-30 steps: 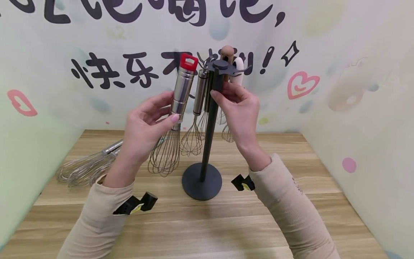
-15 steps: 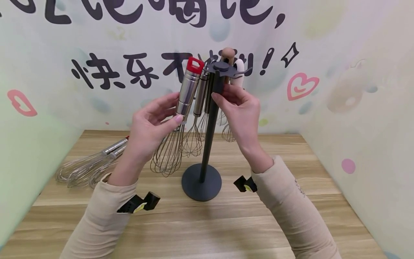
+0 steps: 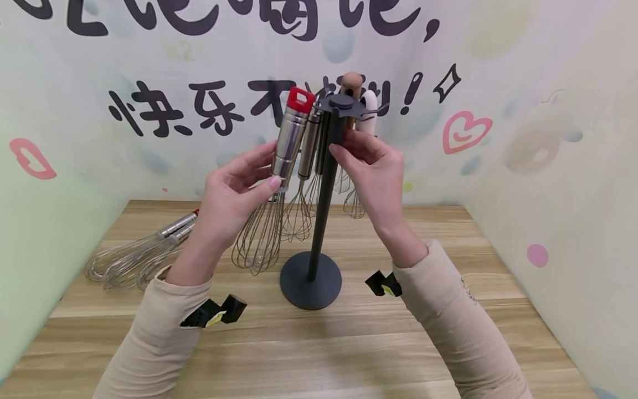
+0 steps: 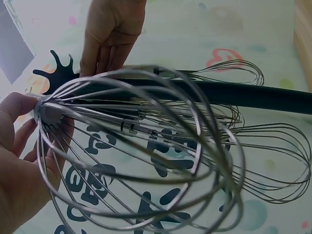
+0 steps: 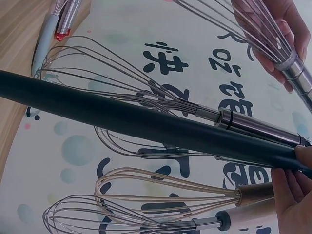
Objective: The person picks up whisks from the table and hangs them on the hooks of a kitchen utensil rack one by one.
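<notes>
My left hand (image 3: 224, 194) grips the steel handle of a balloon whisk (image 3: 290, 138) with a red loop end. The whisk leans beside the dark stand (image 3: 319, 227), its red end close to the hooks; whether it touches one cannot be told. In the left wrist view its wire loops (image 4: 195, 146) fill the foreground. My right hand (image 3: 376, 172) holds the stand's pole just under the hooks, thumb in front and fingers behind. Behind the pole hang a steel-handled whisk (image 3: 309, 147), a wooden-handled whisk (image 5: 256, 193) and a white-handled whisk (image 5: 248, 214).
Several whisks (image 3: 134, 257) lie on the wooden table (image 3: 309, 354) at the left, partly hidden by my left forearm. The stand's round base (image 3: 294, 291) rests mid-table. A printed wall (image 3: 209, 177) rises behind, with side walls at left and right.
My left hand has brought the red-ended whisk right, closer to the stand's hooks, and barely moves over the last half second. My right hand stays at the pole, shifted slightly right.
</notes>
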`<state>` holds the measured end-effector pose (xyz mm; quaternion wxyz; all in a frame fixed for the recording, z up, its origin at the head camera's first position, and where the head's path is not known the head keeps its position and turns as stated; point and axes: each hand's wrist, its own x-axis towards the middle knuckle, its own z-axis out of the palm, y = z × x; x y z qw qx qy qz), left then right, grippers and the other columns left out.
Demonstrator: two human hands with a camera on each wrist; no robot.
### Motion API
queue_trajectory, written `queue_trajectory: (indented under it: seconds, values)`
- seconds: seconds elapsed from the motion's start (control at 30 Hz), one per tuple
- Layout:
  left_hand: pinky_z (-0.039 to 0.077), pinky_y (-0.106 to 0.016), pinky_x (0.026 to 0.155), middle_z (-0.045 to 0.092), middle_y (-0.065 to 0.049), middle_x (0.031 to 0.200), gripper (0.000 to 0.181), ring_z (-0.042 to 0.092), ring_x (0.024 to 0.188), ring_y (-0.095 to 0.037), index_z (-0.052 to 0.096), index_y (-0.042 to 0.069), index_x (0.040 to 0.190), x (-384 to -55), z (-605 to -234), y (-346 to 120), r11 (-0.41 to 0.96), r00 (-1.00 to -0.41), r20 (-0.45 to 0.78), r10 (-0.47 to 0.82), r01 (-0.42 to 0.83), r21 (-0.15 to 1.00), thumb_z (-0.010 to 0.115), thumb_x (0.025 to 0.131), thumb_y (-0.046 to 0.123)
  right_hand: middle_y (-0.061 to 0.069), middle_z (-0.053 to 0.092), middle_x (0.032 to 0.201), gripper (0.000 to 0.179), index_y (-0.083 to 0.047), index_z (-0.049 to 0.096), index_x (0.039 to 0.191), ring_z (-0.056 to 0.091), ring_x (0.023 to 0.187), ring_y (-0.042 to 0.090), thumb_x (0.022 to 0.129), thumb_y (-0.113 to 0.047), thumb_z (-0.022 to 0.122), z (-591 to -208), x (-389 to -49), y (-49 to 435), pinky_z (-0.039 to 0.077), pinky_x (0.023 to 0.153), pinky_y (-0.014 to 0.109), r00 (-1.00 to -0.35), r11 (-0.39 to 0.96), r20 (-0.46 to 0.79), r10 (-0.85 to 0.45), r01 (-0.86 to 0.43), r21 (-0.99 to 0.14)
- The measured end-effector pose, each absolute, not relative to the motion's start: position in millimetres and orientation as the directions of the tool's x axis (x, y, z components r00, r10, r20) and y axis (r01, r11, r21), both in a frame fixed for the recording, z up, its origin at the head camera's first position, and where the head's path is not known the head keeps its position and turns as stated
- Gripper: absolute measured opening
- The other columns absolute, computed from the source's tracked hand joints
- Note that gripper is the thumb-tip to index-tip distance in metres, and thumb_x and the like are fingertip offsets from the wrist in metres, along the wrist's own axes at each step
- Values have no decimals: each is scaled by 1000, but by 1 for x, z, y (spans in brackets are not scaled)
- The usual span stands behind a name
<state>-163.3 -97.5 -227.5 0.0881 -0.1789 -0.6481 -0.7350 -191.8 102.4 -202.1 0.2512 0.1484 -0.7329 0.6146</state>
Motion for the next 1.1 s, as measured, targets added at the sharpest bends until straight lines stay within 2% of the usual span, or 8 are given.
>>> queue_trajectory:
  seconds: [0.2, 0.43, 0.53, 0.7, 0.77, 0.83, 0.93, 1.1]
  values:
    - [54, -18, 82, 64, 11, 116, 50, 63, 106, -11, 48, 0, 138, -163, -228, -100, -156, -914, 386, 128, 365, 918, 55, 89, -5, 21, 70, 102, 25, 4, 70, 106, 69, 82, 6, 83, -6, 71, -203, -191, 104, 57, 79, 20, -828, 198, 554, 81, -532, -824]
    - [54, -16, 84, 57, -14, 131, 50, 62, 105, -12, 51, 2, 136, -165, -232, -95, -67, -863, 500, 74, 496, 866, 56, 87, -6, 21, 70, 103, 25, 4, 69, 107, 69, 83, 6, 84, -6, 71, -203, -191, 104, 56, 79, 20, -830, 190, 552, 77, -531, -826]
    - [54, -15, 81, 57, -20, 128, 51, 63, 101, -10, 52, 1, 135, -166, -234, -90, 7, -803, 595, 45, 595, 803, 56, 85, -6, 21, 70, 103, 25, 4, 69, 107, 69, 83, 7, 84, -5, 70, -203, -192, 104, 56, 79, 20, -831, 190, 551, 76, -530, -826]
    - [54, -13, 74, 59, -27, 114, 49, 61, 92, -3, 53, -7, 130, -170, -238, -85, 149, -630, 776, 23, 770, 620, 59, 82, -8, 20, 70, 104, 26, 3, 69, 108, 69, 84, 7, 84, -6, 71, -202, -192, 105, 56, 80, 21, -835, 199, 547, 70, -525, -827]
    - [53, -12, 73, 57, -28, 113, 48, 59, 90, 1, 53, -9, 129, -170, -238, -83, 168, -596, 802, 17, 793, 586, 62, 81, -11, 20, 70, 105, 26, 3, 69, 109, 69, 84, 7, 84, -7, 70, -202, -191, 105, 57, 80, 21, -835, 200, 547, 67, -526, -827]
    - [53, -12, 71, 55, -27, 114, 49, 60, 89, 2, 55, -8, 128, -170, -237, -82, 173, -604, 797, 8, 786, 594, 65, 80, -13, 20, 71, 105, 26, 3, 69, 109, 69, 84, 7, 84, -7, 70, -202, -191, 105, 56, 80, 21, -834, 201, 547, 65, -526, -826]
    - [54, -13, 72, 55, -24, 112, 50, 65, 90, -8, 57, -5, 127, -168, -235, -82, 180, -643, 766, -8, 753, 633, 68, 79, -11, 21, 70, 105, 26, 3, 69, 108, 69, 83, 6, 84, -6, 70, -202, -191, 106, 56, 79, 21, -834, 202, 548, 67, -526, -826]
    - [57, -18, 73, 63, -16, 111, 48, 69, 92, -17, 60, 2, 127, -164, -229, -85, 192, -718, 696, -18, 680, 707, 71, 81, -3, 21, 70, 105, 26, 4, 69, 108, 69, 82, 4, 84, -5, 70, -203, -192, 106, 56, 79, 20, -840, 190, 539, 65, -520, -833]
